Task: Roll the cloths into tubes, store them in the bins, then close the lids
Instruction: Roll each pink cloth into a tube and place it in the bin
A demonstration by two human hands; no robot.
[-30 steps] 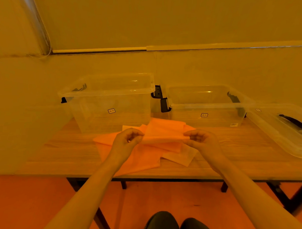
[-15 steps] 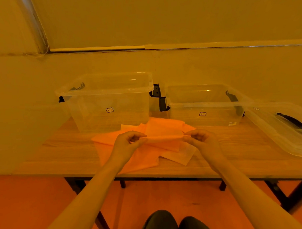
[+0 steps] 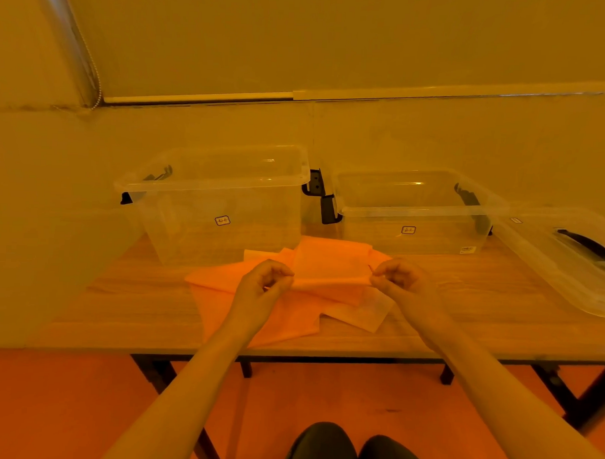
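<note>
Left hand (image 3: 265, 286), right hand (image 3: 400, 284), forearms reaching forward, fingers curled, pinching opposite ends of orange cloth (image 3: 330, 271)

The left hand (image 3: 265, 283) and right hand (image 3: 400, 281) each pinch an end of a thin orange cloth (image 3: 330, 268) above more orange cloths (image 3: 284, 318) near the wooden table's (image 3: 496, 325) front edge. Two open clear plastic bins (image 3: 212, 205) stand along its back edge, and a clear lid (image 3: 560, 259) lies at its right edge.

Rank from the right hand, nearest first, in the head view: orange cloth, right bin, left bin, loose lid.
1. orange cloth: pinched in the right hand, also held by the left hand.
2. right bin: just behind the hand.
3. loose lid at far right and left bin at back left: too close to call.
</note>
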